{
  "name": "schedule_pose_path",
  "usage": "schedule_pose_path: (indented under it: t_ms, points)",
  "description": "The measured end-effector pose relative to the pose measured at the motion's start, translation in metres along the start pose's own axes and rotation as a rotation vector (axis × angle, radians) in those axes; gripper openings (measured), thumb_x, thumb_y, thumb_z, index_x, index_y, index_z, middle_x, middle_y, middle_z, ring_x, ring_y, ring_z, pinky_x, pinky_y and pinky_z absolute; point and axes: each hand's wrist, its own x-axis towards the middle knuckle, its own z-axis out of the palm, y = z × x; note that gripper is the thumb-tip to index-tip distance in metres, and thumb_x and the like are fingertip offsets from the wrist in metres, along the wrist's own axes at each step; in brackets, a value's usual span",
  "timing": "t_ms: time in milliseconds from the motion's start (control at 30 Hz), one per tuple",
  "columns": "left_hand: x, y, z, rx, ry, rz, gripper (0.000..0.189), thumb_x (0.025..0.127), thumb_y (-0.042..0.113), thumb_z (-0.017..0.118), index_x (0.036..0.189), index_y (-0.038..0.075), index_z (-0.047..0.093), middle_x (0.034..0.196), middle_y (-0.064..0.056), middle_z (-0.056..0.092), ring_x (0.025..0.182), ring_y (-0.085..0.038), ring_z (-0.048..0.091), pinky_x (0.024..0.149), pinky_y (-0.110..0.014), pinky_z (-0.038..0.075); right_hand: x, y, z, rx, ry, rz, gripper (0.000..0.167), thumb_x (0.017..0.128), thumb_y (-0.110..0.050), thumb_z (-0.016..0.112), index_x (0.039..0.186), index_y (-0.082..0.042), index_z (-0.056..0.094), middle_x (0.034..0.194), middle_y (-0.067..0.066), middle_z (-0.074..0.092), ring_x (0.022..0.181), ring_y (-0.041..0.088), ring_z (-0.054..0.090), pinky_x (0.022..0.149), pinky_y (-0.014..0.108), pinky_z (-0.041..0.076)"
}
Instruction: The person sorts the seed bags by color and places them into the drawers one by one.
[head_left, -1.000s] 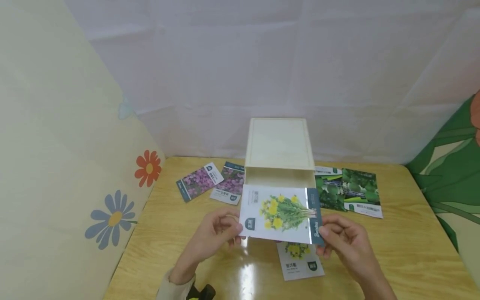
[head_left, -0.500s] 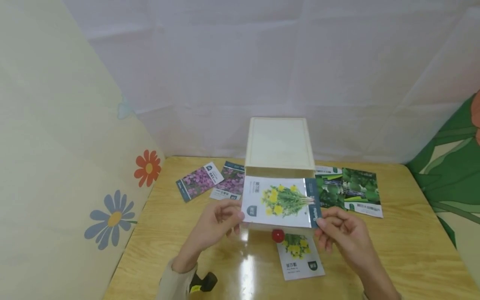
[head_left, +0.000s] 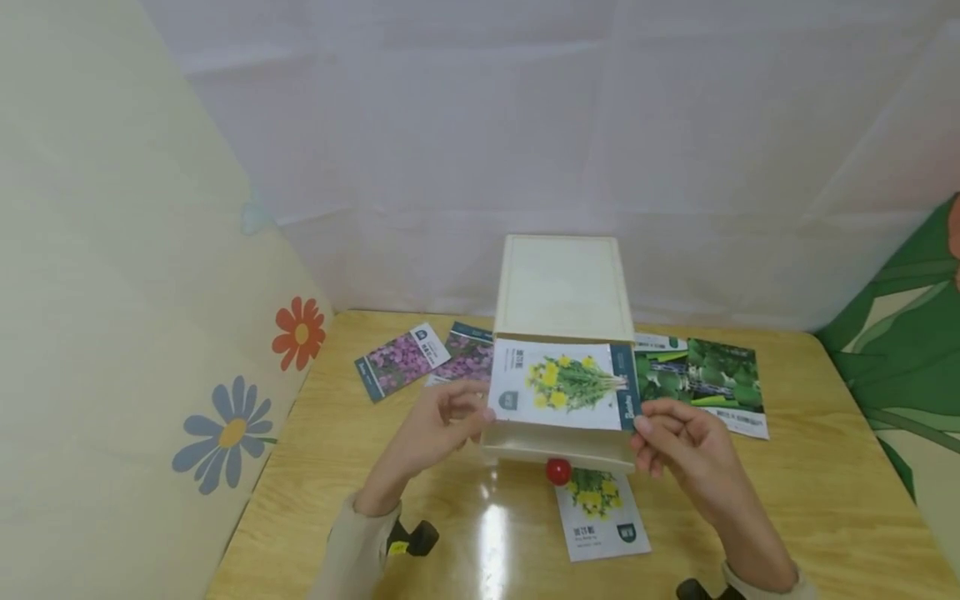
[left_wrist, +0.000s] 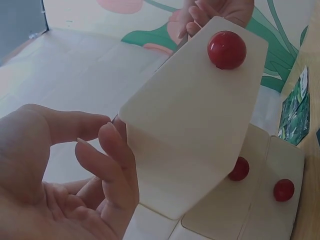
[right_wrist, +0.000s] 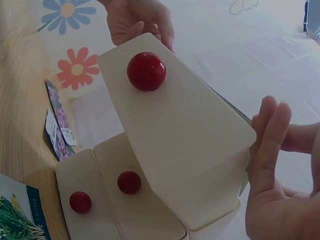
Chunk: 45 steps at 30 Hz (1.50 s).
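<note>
A white seed packet (head_left: 562,385) with a picture of yellow flowers lies flat in the air over the pulled-out top drawer (head_left: 517,446) of a small cream cabinet (head_left: 562,283). My left hand (head_left: 442,425) pinches its near left corner between thumb and fingers. At the other end, the dark blue strip, my right hand (head_left: 686,446) pinches the near right corner. Both wrist views look at the drawer's front from below, where its red knob (left_wrist: 226,50) shows and the drawer hides most of the packet. The drawer's inside is partly covered by the packet.
Another yellow-flower packet (head_left: 603,525) lies on the table in front of the drawer. Purple-flower packets (head_left: 401,362) lie left of the cabinet, green ones (head_left: 727,379) right of it. Two lower drawers with red knobs (right_wrist: 129,182) are closed. A white cloth hangs behind.
Both hands have carried the packet away from me, toward the cabinet. The drawer's front and its red knob, covered by the packet before, now show.
</note>
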Motion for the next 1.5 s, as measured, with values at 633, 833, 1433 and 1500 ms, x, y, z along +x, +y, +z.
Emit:
schedule_pose_path:
  t_ms: [633, 833, 1433, 1500]
  points:
    - [0.017, 0.002, -0.003, 0.013, 0.068, -0.057, 0.03, 0.102, 0.021, 0.071, 0.128, 0.004, 0.069, 0.098, -0.01, 0.077, 0.073, -0.02, 0.066, 0.055, -0.019, 0.052, 0.018, -0.004, -0.003, -0.122, 0.082, 0.104, 0.022, 0.11, 0.0, 0.054, 0.104, -0.008, 0.074, 0.078, -0.001, 0.075, 0.06, 0.008, 0.068, 0.047, 0.019, 0.056]
    - [0.024, 0.001, -0.003, 0.043, 0.089, -0.06, 0.027, 0.102, 0.022, 0.071, 0.123, 0.005, 0.069, 0.101, -0.011, 0.076, 0.079, -0.016, 0.067, 0.062, -0.022, 0.057, 0.025, -0.005, -0.005, -0.228, 0.107, 0.109, 0.017, 0.11, -0.006, 0.057, 0.103, -0.005, 0.073, 0.068, -0.002, 0.067, 0.049, 0.006, 0.056, 0.035, 0.023, 0.044]
    - [0.043, -0.004, -0.002, 0.07, 0.137, 0.003, 0.02, 0.107, 0.024, 0.065, 0.113, 0.006, 0.07, 0.086, -0.018, 0.07, 0.071, -0.032, 0.064, 0.052, -0.019, 0.046, 0.041, -0.006, -0.007, -0.327, 0.177, 0.118, 0.029, 0.11, -0.016, 0.062, 0.103, 0.012, 0.068, 0.058, -0.002, 0.058, 0.039, 0.008, 0.043, 0.029, 0.038, 0.027]
    - [0.045, -0.004, -0.002, 0.08, 0.139, 0.01, 0.02, 0.107, 0.024, 0.065, 0.113, 0.006, 0.07, 0.086, -0.015, 0.071, 0.074, -0.041, 0.064, 0.051, -0.019, 0.045, 0.043, -0.007, -0.007, -0.329, 0.18, 0.115, 0.031, 0.11, -0.017, 0.062, 0.103, 0.012, 0.067, 0.058, -0.002, 0.058, 0.039, 0.009, 0.042, 0.029, 0.038, 0.026]
